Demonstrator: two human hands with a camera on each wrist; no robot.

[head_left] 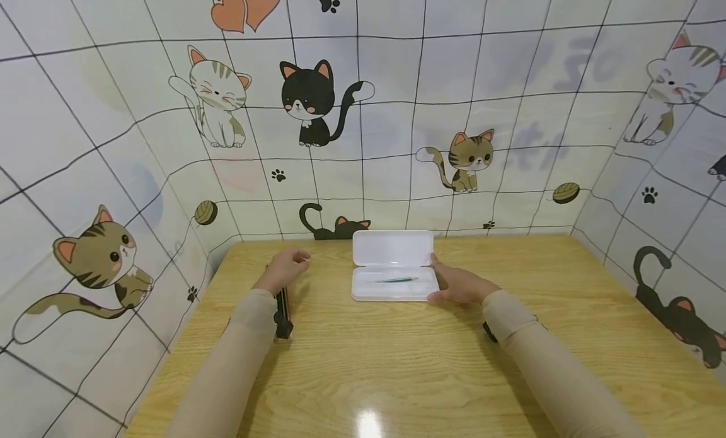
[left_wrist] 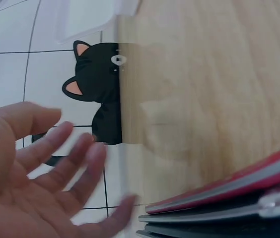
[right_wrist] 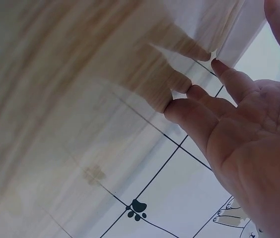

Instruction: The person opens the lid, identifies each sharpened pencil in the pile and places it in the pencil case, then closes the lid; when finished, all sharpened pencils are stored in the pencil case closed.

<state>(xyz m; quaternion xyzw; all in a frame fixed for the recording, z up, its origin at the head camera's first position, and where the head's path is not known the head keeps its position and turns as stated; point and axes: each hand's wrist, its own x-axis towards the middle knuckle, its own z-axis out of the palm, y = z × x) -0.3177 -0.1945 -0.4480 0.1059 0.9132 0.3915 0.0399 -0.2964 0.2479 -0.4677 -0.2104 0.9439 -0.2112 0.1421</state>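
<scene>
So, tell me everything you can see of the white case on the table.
The white case is a shallow, rounded-corner rectangle with a smooth, slightly glossy look; plastic or painted metal, I can't tell. It is open: the lid is raised along the back edge, while the base sits on the wood-look table, toward its far edge. A slim green pencil-like item lies lengthwise inside. The right hand appears to touch its right side.

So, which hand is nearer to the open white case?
The right. The right hand is up against the right side of the white case; the left hand is off to the left of it, with tabletop between.
</scene>
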